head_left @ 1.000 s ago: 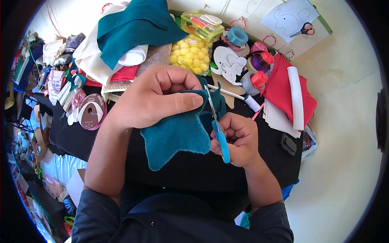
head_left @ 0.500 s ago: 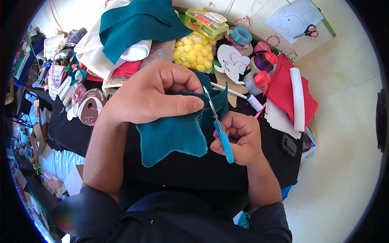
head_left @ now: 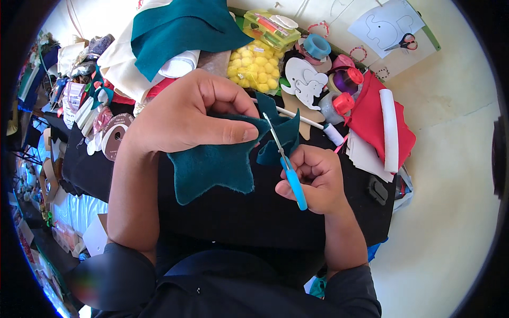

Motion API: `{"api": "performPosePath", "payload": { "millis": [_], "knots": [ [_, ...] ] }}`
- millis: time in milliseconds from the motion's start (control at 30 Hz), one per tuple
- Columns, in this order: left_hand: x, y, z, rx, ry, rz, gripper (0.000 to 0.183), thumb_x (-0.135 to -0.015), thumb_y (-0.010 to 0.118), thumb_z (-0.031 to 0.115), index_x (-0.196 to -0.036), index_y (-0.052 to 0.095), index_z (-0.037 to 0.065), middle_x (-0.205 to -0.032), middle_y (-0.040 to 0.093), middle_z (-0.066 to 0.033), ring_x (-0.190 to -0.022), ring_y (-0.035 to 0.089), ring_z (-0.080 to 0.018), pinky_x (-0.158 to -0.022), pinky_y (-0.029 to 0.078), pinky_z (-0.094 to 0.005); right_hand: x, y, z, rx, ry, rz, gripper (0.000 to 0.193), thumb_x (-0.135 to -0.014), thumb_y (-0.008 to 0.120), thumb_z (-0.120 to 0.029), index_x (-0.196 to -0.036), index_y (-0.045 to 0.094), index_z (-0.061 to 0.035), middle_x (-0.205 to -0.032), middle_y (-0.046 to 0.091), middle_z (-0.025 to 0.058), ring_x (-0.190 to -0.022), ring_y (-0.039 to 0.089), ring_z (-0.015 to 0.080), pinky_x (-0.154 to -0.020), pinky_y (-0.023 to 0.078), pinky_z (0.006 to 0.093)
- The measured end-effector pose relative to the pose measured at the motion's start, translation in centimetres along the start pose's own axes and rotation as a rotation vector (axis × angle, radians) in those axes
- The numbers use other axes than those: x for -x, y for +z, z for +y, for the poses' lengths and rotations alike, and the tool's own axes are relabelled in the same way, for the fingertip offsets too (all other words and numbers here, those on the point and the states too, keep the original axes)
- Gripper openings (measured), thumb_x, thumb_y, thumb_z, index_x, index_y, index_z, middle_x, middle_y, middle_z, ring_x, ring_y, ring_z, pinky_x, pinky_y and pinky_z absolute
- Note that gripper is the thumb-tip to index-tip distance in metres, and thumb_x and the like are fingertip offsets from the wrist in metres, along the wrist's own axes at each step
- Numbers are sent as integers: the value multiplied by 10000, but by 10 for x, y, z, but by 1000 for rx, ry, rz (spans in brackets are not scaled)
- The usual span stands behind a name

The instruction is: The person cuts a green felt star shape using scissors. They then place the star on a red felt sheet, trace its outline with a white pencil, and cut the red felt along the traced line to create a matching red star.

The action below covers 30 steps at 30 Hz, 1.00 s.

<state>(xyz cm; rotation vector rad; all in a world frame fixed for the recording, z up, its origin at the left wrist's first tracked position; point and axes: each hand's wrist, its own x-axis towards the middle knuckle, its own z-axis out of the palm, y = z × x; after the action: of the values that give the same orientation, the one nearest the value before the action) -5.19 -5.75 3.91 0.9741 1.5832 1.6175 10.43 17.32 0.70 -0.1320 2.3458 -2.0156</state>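
Observation:
A star-like piece of teal felt (head_left: pixel 214 167) with rounded points is pinched between the thumb and fingers of my left hand (head_left: pixel 193 114) and hangs over the black table. My right hand (head_left: pixel 318 177) grips a pair of scissors (head_left: pixel 294 183) with light blue handles. Their blades point up and to the left, look nearly closed, and their tips lie beside the felt's right corner, near my left thumb. Behind the blades is a curled teal felt strip (head_left: pixel 287 130); whether it still joins the piece I cannot tell.
On the black table (head_left: pixel 212 225), folded teal felt (head_left: pixel 185 37), yellow pom-poms (head_left: pixel 254 66) in a bag and white elephant cutouts (head_left: pixel 305 79) lie beyond my hands. Red felt (head_left: pixel 371 116) with a white roll (head_left: pixel 389 130) is at right. A ribbon spool (head_left: pixel 114 139) sits at left.
My left hand has moved slightly left and up with the felt piece, away from the blades. A gap now shows between the piece and the strip. The scissors have hardly moved.

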Motion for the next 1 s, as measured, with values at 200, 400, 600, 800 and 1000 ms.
{"api": "performPosePath", "payload": {
  "millis": [200,400,600,800,1000],
  "knots": [
    [1,-3,3,-31,-33,9,207,-821,816,19,-984,715,-59,-888,745,-88,-782,706,-102,-727,559,-205,-2,2,-6,5,14,-16,318,-755,887,-107,-785,582,-25,-666,610,-18,-536,537,-9,-491,365,148],
    [5,-8,3,-32,-100,-21,189,-814,817,13,-956,715,-61,-852,747,-94,-749,704,-99,-692,557,-203,-1,2,0,-18,25,-45,314,-754,885,-89,-784,579,-28,-673,617,-13,-541,540,-12,-480,351,146],
    [6,-10,6,-108,-133,-57,165,-812,814,24,-926,721,-51,-822,745,-81,-744,700,-84,-667,537,-189,-2,1,-5,-19,90,-89,319,-755,888,-104,-789,581,-23,-686,620,-13,-548,536,-18,-478,339,138],
    [5,-8,4,-99,-154,-83,175,-816,812,33,-942,724,-51,-822,743,-76,-750,703,-90,-680,541,-190,-2,1,-5,3,119,-87,352,-736,907,-141,-783,581,-18,-672,601,-28,-541,519,-24,-477,333,136],
    [6,-9,4,-81,-148,-79,186,-821,806,30,-959,719,-59,-832,744,-86,-761,711,-104,-689,553,-201,-2,-1,-2,9,120,-88,366,-729,914,-154,-782,579,-17,-701,611,-20,-558,529,-23,-480,339,135]
  ]
}}
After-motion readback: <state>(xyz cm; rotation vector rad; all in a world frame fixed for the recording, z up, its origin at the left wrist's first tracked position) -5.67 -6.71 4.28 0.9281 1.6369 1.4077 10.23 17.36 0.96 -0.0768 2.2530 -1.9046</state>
